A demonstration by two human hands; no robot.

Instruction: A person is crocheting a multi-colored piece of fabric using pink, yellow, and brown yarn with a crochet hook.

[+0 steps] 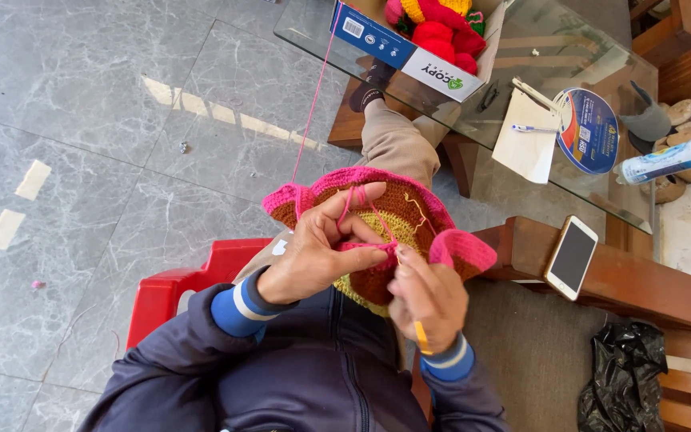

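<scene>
My left hand (321, 248) grips the pink edge of a round crocheted piece (397, 212) with brown, yellow and pink rings. Pink yarn (313, 104) loops over my left index finger and runs up to a cardboard box. My right hand (428, 298) holds a yellow-handled crochet hook (421, 336) against the same pink edge, fingers closed around it. The piece rests over my lap and knee.
A cardboard box (409, 56) with red, pink and yellow yarn balls sits on a glass table (569, 48), along with paper, a pen, a round card and a bottle. A phone (571, 258) lies on a wooden armrest. A red stool (177, 288) and black bag (621, 384) are nearby.
</scene>
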